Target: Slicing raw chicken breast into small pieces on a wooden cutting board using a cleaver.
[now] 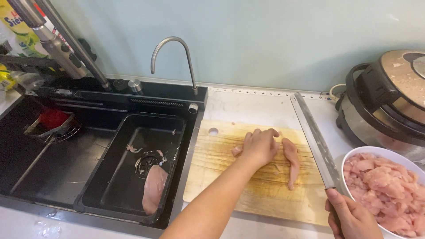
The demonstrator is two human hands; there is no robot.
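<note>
the left hand (260,146) lies palm down on the wooden cutting board (221,177), fingers bent and pressing on raw chicken; a small pale bit of meat shows under its near-left edge. just right of the hand, touching its fingertips, lies a long strip of raw chicken (291,161), running from far to near on the board. the right hand (352,219) is at the near right corner of the view, closed around the handle of a large cleaver (316,141), whose long blade points away toward the far wall and hangs over the right edge of the board, apart from the strip. right of the cleaver, a white bowl (354,155) holds a heap of cut raw chicken pieces. far right stands a round electric cooker (385,102) with its lid shut. left of the board is a black sink (57,172); in it sits a black tray (115,194) holding a whole piece of raw chicken (153,189) near its drain. a curved metal tap (175,57) rises behind the tray, and a wire basket with something red (53,120) sits at the far left of the sink.
</note>
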